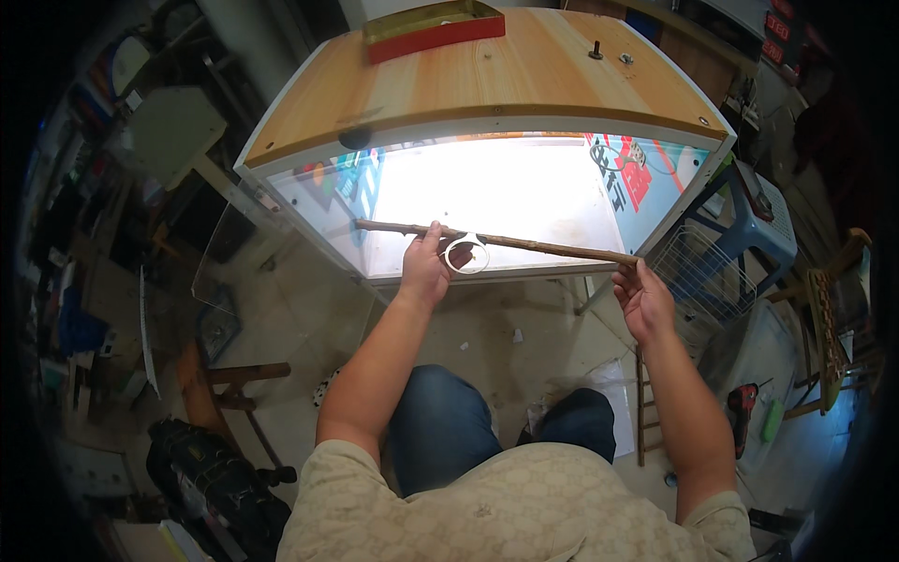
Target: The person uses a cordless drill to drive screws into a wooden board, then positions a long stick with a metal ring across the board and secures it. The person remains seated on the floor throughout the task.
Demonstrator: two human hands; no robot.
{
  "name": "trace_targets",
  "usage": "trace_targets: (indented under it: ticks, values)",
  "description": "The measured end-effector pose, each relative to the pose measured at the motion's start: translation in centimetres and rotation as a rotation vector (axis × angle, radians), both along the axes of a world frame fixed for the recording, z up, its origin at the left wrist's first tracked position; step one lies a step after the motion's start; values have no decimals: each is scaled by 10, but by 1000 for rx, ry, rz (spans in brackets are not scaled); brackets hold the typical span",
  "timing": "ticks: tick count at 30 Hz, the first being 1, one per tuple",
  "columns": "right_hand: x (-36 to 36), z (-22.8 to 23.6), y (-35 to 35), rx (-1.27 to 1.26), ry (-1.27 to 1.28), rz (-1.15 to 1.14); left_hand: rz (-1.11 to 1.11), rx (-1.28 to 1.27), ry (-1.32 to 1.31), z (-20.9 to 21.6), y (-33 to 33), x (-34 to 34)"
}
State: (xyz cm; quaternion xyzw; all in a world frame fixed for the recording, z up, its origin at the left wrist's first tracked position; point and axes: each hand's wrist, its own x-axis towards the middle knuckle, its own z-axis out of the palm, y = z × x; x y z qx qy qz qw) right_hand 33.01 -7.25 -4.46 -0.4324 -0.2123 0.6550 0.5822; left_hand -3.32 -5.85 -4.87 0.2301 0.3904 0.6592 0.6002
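Observation:
A long thin brown stick (524, 244) lies level across the front of a brightly lit white box with a wooden top (487, 84). My left hand (426, 267) grips the stick near its middle, and a white ring (465, 253) hangs on the stick right beside that hand. My right hand (641, 298) holds the stick's right end. Both forearms come up from the lower edge, over my knees in blue jeans.
A red and yellow tray (433, 28) and a small bolt (596, 49) sit on the wooden top. A wire basket (698, 276) and a blue plastic stool (749, 229) stand at right. A clear plastic sheet (234, 253) leans at left, amid clutter.

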Motion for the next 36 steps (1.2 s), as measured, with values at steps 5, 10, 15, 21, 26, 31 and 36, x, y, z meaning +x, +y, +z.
trace_targets:
  ticks: [5, 10, 15, 21, 26, 31, 36]
  values:
    - [-10, -3, 16, -70, 58, -54, 20, 42, -83, -8, 14, -1]
    - [-21, 0, 27, -32, 83, -63, 110, 17, 10, -2, 23, 3]
    - [-28, 4, 30, -36, 77, -83, 191, 17, 20, 5, 20, 15]
    - [-36, 7, 24, 58, 62, -125, 196, 46, 18, 10, 17, 18]
    - [-38, 15, 26, 107, 31, -127, 208, 78, 8, 9, 18, 18]
    - [-40, 18, 29, 102, -5, -140, 231, 79, -15, 7, 21, 20]
    - [-42, 18, 32, 98, -18, -152, 221, 121, -42, 5, 21, 20]
